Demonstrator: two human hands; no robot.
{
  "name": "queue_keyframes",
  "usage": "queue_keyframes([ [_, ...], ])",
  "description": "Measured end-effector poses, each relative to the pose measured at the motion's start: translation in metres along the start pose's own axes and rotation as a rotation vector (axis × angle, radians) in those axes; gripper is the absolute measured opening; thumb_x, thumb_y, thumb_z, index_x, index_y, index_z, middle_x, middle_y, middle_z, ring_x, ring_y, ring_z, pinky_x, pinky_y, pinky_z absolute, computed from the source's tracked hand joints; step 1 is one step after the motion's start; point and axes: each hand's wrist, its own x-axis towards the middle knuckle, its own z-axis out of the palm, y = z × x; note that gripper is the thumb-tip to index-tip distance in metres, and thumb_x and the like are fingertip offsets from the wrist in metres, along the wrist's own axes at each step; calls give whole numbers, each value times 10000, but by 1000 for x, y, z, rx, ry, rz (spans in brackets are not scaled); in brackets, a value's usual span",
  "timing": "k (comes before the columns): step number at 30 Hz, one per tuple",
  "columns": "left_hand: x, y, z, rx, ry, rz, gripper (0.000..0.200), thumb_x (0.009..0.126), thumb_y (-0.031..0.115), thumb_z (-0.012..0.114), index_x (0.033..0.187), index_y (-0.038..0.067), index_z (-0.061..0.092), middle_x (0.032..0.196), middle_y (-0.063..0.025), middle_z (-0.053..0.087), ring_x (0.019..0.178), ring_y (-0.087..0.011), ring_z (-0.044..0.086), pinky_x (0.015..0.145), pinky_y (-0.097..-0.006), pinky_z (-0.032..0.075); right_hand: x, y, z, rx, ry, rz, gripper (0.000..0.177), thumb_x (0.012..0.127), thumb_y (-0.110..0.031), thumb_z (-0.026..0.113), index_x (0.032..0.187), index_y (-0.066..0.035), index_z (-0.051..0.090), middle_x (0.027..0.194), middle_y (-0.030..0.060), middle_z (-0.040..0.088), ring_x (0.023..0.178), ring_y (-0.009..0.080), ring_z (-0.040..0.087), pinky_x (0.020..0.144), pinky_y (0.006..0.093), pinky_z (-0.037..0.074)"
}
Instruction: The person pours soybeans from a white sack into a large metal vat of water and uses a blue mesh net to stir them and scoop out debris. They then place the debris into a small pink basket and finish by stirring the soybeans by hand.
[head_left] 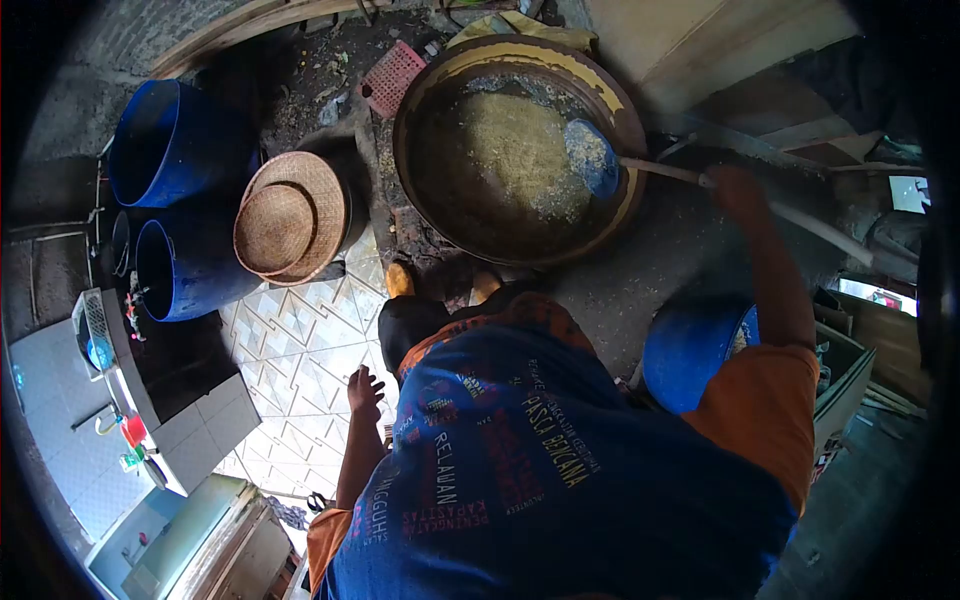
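While the right hand (738, 192) is gripping the wooden handle (665, 170) of a long scoop (603, 178), its fingers closed around the shaft, the scoop's blue head is resting inside a large round pan (628, 110), near the rim on the right. The head is carrying a clump of pale, crumbly material, and its blue edge is showing around the load. Beneath and beside it, a pale yellowish mass (515, 140) is spreading across the dark interior—grainy and uneven, thinning into scattered bits toward the sides. The pan's broad rim is showing worn yellow patches over brown.

The left hand (366, 393) is hanging open beside the body, its fingers loosely parted above the patterned floor tiles (290, 330). The person's feet (400, 280) are standing just below the pan. To the left, two round woven trays (275, 230) are overlapping next to blue barrels (195, 270), and a pink perforated basket (392, 78) is lying tilted by the pan's upper left side. Another blue barrel (690, 355) is standing below the extended right arm—partly hidden by the orange sleeve (760, 410).
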Motion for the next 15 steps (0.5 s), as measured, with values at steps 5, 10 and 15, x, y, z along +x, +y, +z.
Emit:
queue_keyframes([
  [5,-7,3,0,25,-12,56,516,865,432,470,1218,59,425,1101,-154,533,768,-227,610,566,-332,449,6,-15,-14,-3,-150,-36,232,703,-153,638,930,-126,600,905,114,611,902,305,584,756,447,464],
  [10,-13,-2,2,34,-22,30,535,858,436,479,1225,53,412,1096,-160,532,777,-225,611,558,-317,446,9,-15,5,127,-213,-103,225,665,-150,671,868,-84,601,850,140,602,849,330,584,728,429,455],
  [15,-14,-5,1,57,-37,6,541,860,426,491,1230,42,401,1091,-157,530,752,-213,603,554,-306,433,2,-21,15,205,-276,-165,254,637,-132,678,879,-80,617,868,135,607,842,325,584,723,414,456],
])
